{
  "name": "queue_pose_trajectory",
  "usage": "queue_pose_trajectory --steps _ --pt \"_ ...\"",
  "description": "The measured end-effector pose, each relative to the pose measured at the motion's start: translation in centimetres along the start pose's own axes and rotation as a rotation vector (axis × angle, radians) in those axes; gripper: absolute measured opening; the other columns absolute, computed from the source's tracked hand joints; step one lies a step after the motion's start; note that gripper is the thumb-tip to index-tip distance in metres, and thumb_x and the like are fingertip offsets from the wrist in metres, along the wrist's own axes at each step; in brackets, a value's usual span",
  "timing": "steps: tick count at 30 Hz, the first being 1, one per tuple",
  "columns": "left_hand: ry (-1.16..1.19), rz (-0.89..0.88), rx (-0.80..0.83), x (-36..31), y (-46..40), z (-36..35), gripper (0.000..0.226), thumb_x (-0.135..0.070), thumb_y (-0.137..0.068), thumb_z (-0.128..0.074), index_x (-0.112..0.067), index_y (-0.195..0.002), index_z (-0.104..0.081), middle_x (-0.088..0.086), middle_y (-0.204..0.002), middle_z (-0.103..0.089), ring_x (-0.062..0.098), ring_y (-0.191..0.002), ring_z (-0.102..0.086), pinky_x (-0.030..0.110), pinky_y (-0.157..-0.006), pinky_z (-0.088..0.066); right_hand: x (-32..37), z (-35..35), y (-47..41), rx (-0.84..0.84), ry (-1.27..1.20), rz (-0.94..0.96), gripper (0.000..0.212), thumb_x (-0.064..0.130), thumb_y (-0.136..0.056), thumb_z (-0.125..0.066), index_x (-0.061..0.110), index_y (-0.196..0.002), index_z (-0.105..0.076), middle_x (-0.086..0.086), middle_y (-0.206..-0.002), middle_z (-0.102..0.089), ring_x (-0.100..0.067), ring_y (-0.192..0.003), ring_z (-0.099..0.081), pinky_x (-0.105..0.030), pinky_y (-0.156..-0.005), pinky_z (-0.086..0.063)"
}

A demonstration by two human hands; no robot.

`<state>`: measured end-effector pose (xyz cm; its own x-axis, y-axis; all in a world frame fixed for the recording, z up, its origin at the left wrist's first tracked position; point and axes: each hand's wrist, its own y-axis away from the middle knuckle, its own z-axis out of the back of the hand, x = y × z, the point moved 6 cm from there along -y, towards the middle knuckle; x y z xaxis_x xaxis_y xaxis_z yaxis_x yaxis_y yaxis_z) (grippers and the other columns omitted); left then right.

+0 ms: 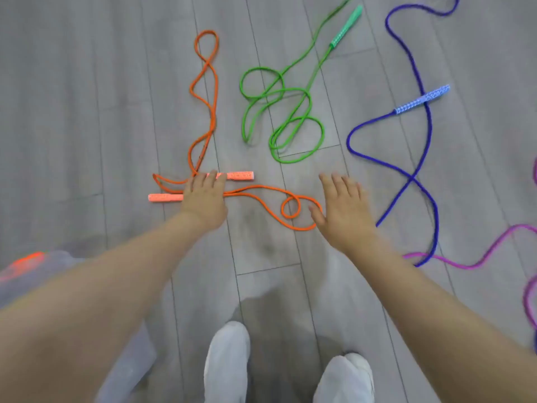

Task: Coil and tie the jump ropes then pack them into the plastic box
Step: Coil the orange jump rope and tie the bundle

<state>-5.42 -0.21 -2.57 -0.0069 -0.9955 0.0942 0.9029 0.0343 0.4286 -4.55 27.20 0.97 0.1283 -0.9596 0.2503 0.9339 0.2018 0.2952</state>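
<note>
Over the two orange handles, your left hand (205,196) is reaching down with its fingers (213,178) straight and together, lying across the handles and hiding their middle; whether it is pressing on them or just above them cannot be told. Your right hand (343,209) is hovering with fingers (338,181) spread and relaxed, gripping nothing, its thumb just beside the small loop of the orange rope (215,112), which is trailing loose and uncoiled up the floor (87,112). Beyond it the green rope (290,112) is lying in loose loops, and to the right the blue rope (427,135) is crossing itself, with a purple rope (494,248) near the edge. The plastic box (43,274) is showing blurred at the lower left, behind your left arm. Your white shoes (226,362) are standing at the bottom.
</note>
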Motion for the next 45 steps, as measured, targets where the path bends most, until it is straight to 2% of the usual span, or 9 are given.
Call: queue_pose_trajectory --steps 5,14,18,22,28,34,37,40,45 --pt "0.101 -0.023 0.089 0.2 -5.8 -6.3 0.066 -0.015 -0.086 -0.055 -0.008 -0.147 -0.031 0.014 -0.15 -0.037 0.034 -0.138 -0.034 0.044 -0.114 -0.025 -0.7 -6.6 -1.9 -0.025 0.002 -0.003 0.068 0.048 -0.092 -0.033 0.008 -0.147 -0.038 -0.018 -0.147 -0.044 -0.037 -0.135 -0.04 -0.049 -0.114 -0.025" --pt "0.305 0.06 0.191 -1.5 -13.1 -11.6 0.072 -0.012 -0.095 -0.047 -0.012 -0.155 -0.008 0.016 -0.161 -0.009 0.036 -0.144 -0.025 0.041 -0.116 -0.023 -2.8 -12.0 -3.4 -0.079 -0.071 -0.022 0.064 0.04 -0.091 -0.05 0.008 -0.146 -0.039 -0.019 -0.147 -0.044 -0.038 -0.136 -0.039 -0.048 -0.114 -0.026" --pt "0.217 -0.023 0.159 -3.2 -12.4 -13.4 0.048 -0.002 -0.087 -0.052 -0.004 -0.135 -0.042 0.024 -0.133 -0.04 0.044 -0.119 -0.052 0.046 -0.101 -0.041 -2.8 -12.3 -2.0 -0.091 -0.128 -0.053 0.073 0.051 -0.088 -0.027 0.008 -0.145 -0.041 -0.016 -0.145 -0.047 -0.036 -0.135 -0.041 -0.048 -0.112 -0.029" --pt "0.0 -0.151 0.098 -5.6 -7.7 -13.8 0.028 -0.006 -0.092 -0.051 -0.009 -0.12 -0.048 0.016 -0.12 -0.048 0.042 -0.101 -0.062 0.045 -0.081 -0.048 -3.0 -12.1 0.9 -0.075 -0.167 -0.071 0.07 0.05 -0.089 -0.028 0.009 -0.143 -0.044 -0.014 -0.141 -0.052 -0.036 -0.132 -0.043 -0.047 -0.111 -0.031" --pt "0.268 -0.306 -0.067 -9.3 0.7 -7.2 0.025 -0.017 -0.093 -0.053 -0.011 -0.116 -0.047 0.012 -0.116 -0.055 0.039 -0.1 -0.06 0.047 -0.074 -0.047 -1.5 -8.5 6.1 0.025 -0.302 -0.096 0.057 0.039 -0.094 -0.051 0.012 -0.142 -0.04 -0.011 -0.137 -0.053 -0.033 -0.125 -0.047 -0.042 -0.105 -0.036" --pt "0.604 -0.53 -0.295 -10.2 12.2 3.8 0.025 -0.011 -0.079 -0.045 -0.019 -0.1 -0.056 0.002 -0.107 -0.055 0.03 -0.095 -0.059 0.045 -0.074 -0.049 2.0 -0.3 13.2 0.045 -0.792 -0.284 0.05 0.037 -0.098 -0.051 0.02 -0.142 -0.037 -0.006 -0.13 -0.055 -0.023 -0.12 -0.054 -0.029 -0.095 -0.04" --pt "0.795 -0.57 -0.331 -9.4 18.1 8.5 0.024 -0.023 -0.076 -0.047 -0.018 -0.097 -0.057 -0.002 -0.105 -0.056 0.017 -0.102 -0.056 0.033 -0.091 -0.045 3.7 3.9 17.3 -0.016 -0.912 -0.306 0.048 0.026 -0.098 -0.052 0.019 -0.142 -0.036 0.0 -0.118 -0.056 -0.014 -0.104 -0.055 -0.021 -0.083 -0.037" --pt "0.97 -0.504 -0.327 -8.2 24.2 12.9 0.018 -0.041 -0.08 -0.051 -0.025 -0.087 -0.057 -0.001 -0.102 -0.061 0.007 -0.098 -0.055 0.012 -0.087 -0.039 5.7 7.4 21.4 -0.067 -0.948 -0.282 0.048 0.017 -0.096 -0.051 0.018 -0.141 -0.037 0.001 -0.112 -0.06 -0.011 -0.093 -0.056 -0.016 -0.072 -0.037" --pt "1.267 -0.469 -0.187 -6.4 34.0 17.4 0.022 -0.005 -0.091 -0.051 -0.024 -0.084 -0.06 -0.003 -0.104 -0.065 0.014 -0.098 -0.061 0.037 -0.097 -0.046 9.7 12.3 28.6 -0.143 -0.918 -0.194 0.051 0.012 -0.094 -0.051 0.02 -0.142 -0.036 0.003 -0.106 -0.064 0.0 -0.074 -0.057 -0.002 -0.053 -0.039"
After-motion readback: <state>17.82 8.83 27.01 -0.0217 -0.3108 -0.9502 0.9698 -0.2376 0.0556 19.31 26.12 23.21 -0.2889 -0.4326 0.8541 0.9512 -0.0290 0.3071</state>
